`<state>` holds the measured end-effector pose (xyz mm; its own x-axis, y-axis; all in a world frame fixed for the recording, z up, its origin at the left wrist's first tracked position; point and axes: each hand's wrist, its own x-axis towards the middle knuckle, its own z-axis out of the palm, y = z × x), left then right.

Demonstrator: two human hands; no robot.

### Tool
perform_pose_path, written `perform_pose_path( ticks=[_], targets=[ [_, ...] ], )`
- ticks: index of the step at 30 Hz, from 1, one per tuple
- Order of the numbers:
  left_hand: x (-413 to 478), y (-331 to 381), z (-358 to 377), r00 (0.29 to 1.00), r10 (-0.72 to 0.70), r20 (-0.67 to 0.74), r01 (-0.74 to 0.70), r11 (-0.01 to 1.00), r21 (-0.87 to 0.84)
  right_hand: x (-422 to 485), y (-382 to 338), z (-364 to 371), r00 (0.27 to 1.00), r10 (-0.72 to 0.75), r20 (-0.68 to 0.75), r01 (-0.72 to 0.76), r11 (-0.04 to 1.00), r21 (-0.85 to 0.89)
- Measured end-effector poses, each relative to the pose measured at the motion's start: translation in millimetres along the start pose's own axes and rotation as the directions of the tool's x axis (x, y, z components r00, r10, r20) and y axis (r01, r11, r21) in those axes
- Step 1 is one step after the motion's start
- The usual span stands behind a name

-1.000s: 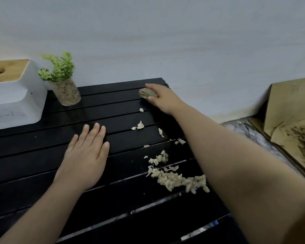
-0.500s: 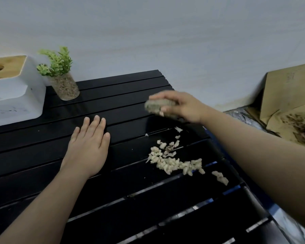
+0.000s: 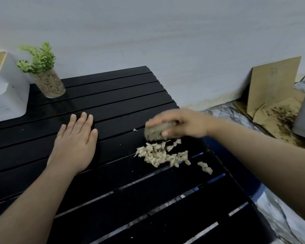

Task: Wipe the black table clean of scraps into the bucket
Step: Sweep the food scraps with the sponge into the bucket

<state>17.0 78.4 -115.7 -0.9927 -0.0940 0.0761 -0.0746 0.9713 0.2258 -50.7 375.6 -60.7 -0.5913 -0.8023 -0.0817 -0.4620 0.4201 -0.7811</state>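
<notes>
The scraps (image 3: 163,154), pale crumbly bits, lie heaped on the black table (image 3: 113,106) close to its right edge, with a small separate clump (image 3: 205,167) a little further right, nearer that edge, and one tiny crumb (image 3: 134,130) alone on a slat to the upper left of the heap. The table top is made of long dark slats with narrow gaps between them. The right hand (image 3: 181,125) reaches in from the right and is closed around a grey-green wad, probably a cloth or sponge (image 3: 156,132); the fingers curl over its top and the thumb presses it from the near side. The wad sits just behind the heap, at or barely above the table surface, and the hand is blurred, so contact with the scraps cannot be told. The left hand (image 3: 76,140) lies flat and open on the slats, palm down, fingers together, holding nothing, well to the left of the heap. At the far left corner stand a white box with a wooden lid (image 3: 5,90) and, beside it, a small green plant in a glass jar (image 3: 46,76). Past the right edge of the table a strip of blue rim (image 3: 257,191) shows below the right forearm. Cardboard (image 3: 271,88) leans against the wall on the far right.
</notes>
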Motion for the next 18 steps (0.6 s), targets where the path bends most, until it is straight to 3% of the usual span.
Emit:
perform_pose_path(
  ticks=[3, 6, 10, 15, 18],
  targets=[
    [0.5, 0.4, 0.2, 1.0, -0.001, 0.01, 0.001, 1.0, -0.001, 13.0, 8.1, -22.5, 0.965, 0.082, -0.25, -0.064, 0.995, 0.078],
    [0.0, 0.7, 0.1, 1.0, -0.004, 0.012, 0.004, 1.0, -0.001, 28.4, 24.2, -21.6, 0.928, 0.14, -0.345, -0.196, 0.971, -0.135],
    [1.5, -0.9, 1.2, 1.0, -0.002, 0.008, 0.002, 1.0, 0.006, 18.6, 20.0, -2.2, 0.946, 0.081, -0.315, -0.148, 0.97, -0.194],
    [1.2, 1.3, 1.2, 1.0, -0.005, 0.01, 0.005, 1.0, 0.015, -28.6, 5.4, 9.9, 0.998, 0.052, -0.045, -0.053, 0.998, -0.022],
    [1.3, 2.5, -0.1, 1.0, -0.007, 0.011, 0.006, 1.0, 0.017, -10.1, -4.0, -3.2, 0.975, 0.111, -0.191, -0.079, 0.983, 0.168]
  ],
)
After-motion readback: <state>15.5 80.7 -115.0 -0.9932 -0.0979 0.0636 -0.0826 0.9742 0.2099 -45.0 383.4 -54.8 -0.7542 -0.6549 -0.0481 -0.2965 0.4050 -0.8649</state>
